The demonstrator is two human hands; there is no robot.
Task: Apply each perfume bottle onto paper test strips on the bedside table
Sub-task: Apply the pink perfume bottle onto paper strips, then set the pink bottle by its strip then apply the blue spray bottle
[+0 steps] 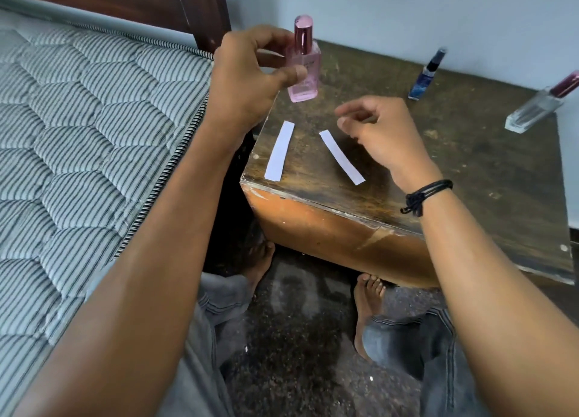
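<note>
Left hand: the left hand (247, 81) is raised over the table's far left corner. Its fingers are curled round a pink perfume bottle, thumb on the front of the glass and the other fingers behind it.
Pink perfume bottle: the pink perfume bottle (304, 71) is held upright in the air, clear of the table, with its shiny pink cap on top. It sits above and beyond the far end of the left strip.
Right hand: the right hand (380, 134) hovers just above the table beside the far end of the right strip. Its fingers are loosely curled and hold nothing; the fingertips are blurred. A black cord bracelet (424, 194) is tied at the wrist.
Paper test strips: two white strips lie flat on the near left part of the table. The left strip (279, 151) and the right strip (342, 157) are apart, closer together at their far ends than at their near ends.
Table: a worn dark wooden bedside table (470, 172) stands against a pale wall.
Other bottles: a slim blue bottle (426, 76) stands near the wall. A clear bottle with a dark red cap (539, 104) is at the far right, well apart from the strips.
Bed: a striped quilted mattress (78, 134) lies to the left of the table, with a dark wooden headboard (200, 12) behind it.
Floor: bare feet and grey trouser legs show on the speckled floor (297, 338) by the table's near edge.
</note>
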